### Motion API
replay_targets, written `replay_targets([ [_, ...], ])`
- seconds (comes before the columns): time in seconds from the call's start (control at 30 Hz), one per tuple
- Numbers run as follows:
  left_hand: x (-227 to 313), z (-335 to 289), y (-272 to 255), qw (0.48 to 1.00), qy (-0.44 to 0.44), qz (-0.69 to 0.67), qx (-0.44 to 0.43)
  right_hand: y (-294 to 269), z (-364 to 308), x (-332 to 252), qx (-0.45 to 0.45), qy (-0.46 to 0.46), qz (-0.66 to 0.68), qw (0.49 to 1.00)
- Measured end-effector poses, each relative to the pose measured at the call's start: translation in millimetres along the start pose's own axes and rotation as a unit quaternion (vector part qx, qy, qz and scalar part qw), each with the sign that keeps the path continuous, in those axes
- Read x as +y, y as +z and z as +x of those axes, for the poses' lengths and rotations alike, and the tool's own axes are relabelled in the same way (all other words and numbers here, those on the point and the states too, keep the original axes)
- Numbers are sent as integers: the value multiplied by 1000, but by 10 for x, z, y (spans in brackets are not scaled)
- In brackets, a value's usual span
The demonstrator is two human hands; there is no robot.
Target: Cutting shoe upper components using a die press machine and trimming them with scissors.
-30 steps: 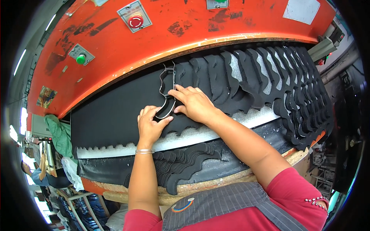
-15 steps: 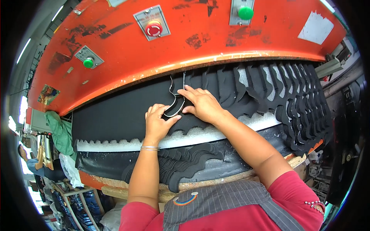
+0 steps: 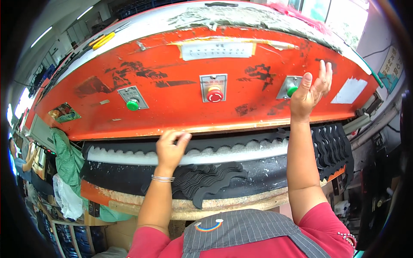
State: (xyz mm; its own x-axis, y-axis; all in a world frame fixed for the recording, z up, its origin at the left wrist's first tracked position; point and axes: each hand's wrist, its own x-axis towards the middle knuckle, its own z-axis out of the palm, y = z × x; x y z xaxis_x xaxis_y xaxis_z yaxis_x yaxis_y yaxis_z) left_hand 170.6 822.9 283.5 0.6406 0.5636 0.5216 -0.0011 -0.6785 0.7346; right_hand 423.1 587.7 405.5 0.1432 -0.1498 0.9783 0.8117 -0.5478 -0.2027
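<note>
My right hand (image 3: 310,95) is raised in front of the orange press head (image 3: 172,116), fingers stretched out. It is at the right green button (image 3: 292,90), partly covering it; whether it touches is unclear. My left hand (image 3: 170,148) hovers by the press head's lower edge, fingers loosely bent, thumb apart, nothing visible in it. Beneath the edge, a black sheet (image 3: 211,148) with a scalloped front border lies on a white board (image 3: 241,155). Below it sits a pile of wavy black cut pieces (image 3: 206,178). The metal cutting die is out of sight.
A red stop button (image 3: 215,94) and another green button (image 3: 132,104) are on the press front. More wavy black pieces (image 3: 329,146) lie at the right end. Green cloth (image 3: 68,152) hangs at the left; a person (image 3: 28,165) works beyond. The wooden front edge (image 3: 241,205) faces me.
Both hands have left the metal die. My right hand has risen to the right green button; the left has moved slightly back. The view has tilted up, and the press head covers more of the sheet.
</note>
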Motion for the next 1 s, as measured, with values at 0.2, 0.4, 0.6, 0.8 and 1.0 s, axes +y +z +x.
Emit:
replay_targets([
  [0.2,278,647,-829,902,265,165,300,353,-4,-18,38,-48,-59,996],
  [0.4,395,676,-982,960,177,184,118,129,25,-110,-3,-38,-43,998],
  [0.6,547,-694,-547,989,87,53,-110,-812,-934,-902,-335,-29,174,926],
  [0.8,961,-1808,-299,935,87,155,-307,-2022,-1410,-1545,-722,-45,153,673],
  [1.0,1067,-2271,-215,944,73,220,-234,-2507,-1734,-1642,-666,-37,73,742],
])
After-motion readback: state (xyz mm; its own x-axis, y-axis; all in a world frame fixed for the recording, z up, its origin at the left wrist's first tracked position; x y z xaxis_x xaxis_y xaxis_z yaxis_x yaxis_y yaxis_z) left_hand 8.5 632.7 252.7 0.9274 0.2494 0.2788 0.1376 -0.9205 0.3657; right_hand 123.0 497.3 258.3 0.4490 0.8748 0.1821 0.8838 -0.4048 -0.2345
